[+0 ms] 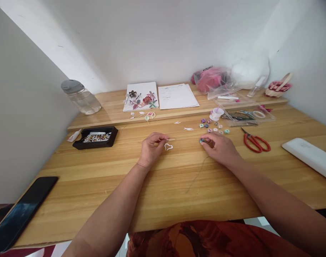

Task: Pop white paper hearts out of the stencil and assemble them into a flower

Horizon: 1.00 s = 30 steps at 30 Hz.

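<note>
Between thumb and forefinger, my left hand (154,147) pinches a thin white paper piece (171,139). Just below its fingertips, a white cut-out outline (168,146) lies on the wooden table. My right hand (218,145) is closed on a small teal thread bobbin (201,140). A fine thread (197,175) trails over the wood below that hand. Beyond the right fingers sit several small bobbins (206,125) in different colours. Small white paper slivers (189,129) lie between and beyond the two hands.
Red-handled scissors (255,142) and a white case (310,157) lie on the right. A black tray of beads (95,138), a water bottle (81,97) and a phone (25,210) are on the left. The raised shelf holds white sheets (177,96), wire flowers (146,100) and a small basket (278,87).
</note>
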Each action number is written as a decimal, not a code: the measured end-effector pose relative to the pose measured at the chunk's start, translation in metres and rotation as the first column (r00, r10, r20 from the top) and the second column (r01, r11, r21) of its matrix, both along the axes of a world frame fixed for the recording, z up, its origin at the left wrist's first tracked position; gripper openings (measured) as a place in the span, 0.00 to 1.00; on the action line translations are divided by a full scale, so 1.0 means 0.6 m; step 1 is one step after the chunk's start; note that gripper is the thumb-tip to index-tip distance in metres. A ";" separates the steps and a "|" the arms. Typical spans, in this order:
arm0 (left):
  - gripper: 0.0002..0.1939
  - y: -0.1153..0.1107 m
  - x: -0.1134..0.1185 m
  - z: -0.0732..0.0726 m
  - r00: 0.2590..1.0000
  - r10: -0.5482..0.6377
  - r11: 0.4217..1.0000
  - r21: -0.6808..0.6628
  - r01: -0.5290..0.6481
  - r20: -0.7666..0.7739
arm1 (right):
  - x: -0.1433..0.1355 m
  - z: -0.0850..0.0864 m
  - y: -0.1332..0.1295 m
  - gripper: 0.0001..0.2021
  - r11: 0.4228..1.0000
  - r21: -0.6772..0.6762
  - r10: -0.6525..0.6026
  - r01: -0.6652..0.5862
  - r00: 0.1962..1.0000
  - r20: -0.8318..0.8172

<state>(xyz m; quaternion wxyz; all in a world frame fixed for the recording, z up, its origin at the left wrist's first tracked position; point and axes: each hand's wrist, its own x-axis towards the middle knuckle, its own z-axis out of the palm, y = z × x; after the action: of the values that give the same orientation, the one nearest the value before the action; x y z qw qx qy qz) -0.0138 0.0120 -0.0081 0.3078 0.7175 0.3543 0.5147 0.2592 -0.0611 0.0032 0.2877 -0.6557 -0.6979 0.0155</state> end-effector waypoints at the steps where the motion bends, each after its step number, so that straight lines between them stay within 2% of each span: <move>1: 0.05 -0.001 0.000 0.001 1.000 -0.004 1.000 0.007 0.004 0.004 | 0.000 0.001 0.001 0.08 1.000 -0.007 -0.013 0.013 1.000 0.000; 3: 0.05 -0.003 0.001 0.004 1.000 -0.009 1.000 0.020 0.009 0.005 | -0.001 0.001 0.002 0.08 0.999 -0.027 -0.044 0.044 0.999 -0.006; 9: 0.05 -0.002 0.001 0.004 1.000 -0.004 1.000 0.031 0.003 0.003 | -0.004 0.000 0.000 0.18 0.996 -0.007 -0.093 0.093 0.996 -0.008; 17: 0.05 -0.001 0.003 0.003 0.999 -0.036 0.995 0.089 0.032 0.033 | 0.001 0.005 -0.008 0.17 0.981 0.184 -0.085 0.068 0.993 0.087; 22: 0.06 -0.004 0.004 0.008 0.995 -0.100 0.980 0.173 0.095 0.022 | 0.004 0.028 -0.009 0.13 0.920 0.391 -0.094 0.036 0.987 0.133; 24: 0.06 -0.006 0.003 0.010 0.991 -0.134 0.971 0.201 0.129 0.012 | -0.003 0.043 -0.011 0.10 0.912 0.410 -0.080 0.024 0.990 0.118; 26: 0.06 -0.008 0.003 0.013 0.986 -0.168 0.961 0.224 0.164 0.003 | -0.018 0.061 -0.015 0.08 0.945 0.325 -0.037 0.026 0.999 0.028; 28: 0.07 -0.011 0.003 0.016 0.979 -0.204 0.949 0.246 0.199 -0.002 | -0.039 0.081 -0.019 0.09 0.996 0.090 0.028 -0.014 0.987 -0.158; 29: 0.06 -0.012 0.003 0.018 0.976 -0.219 0.943 0.257 0.212 -0.003 | -0.051 0.090 -0.020 0.11 0.995 -0.067 0.054 -0.076 0.958 -0.281; 30: 0.06 -0.014 0.004 0.020 0.973 -0.230 0.938 0.266 0.222 -0.004 | -0.063 0.098 -0.019 0.13 0.968 -0.194 0.069 -0.160 0.911 -0.407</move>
<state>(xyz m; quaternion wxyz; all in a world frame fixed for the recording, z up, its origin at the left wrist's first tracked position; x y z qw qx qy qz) -0.0116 0.0038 0.0040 0.2712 0.7810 0.1935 0.5283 0.2217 -0.0726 0.0623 0.3465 -0.6245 -0.6563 0.2432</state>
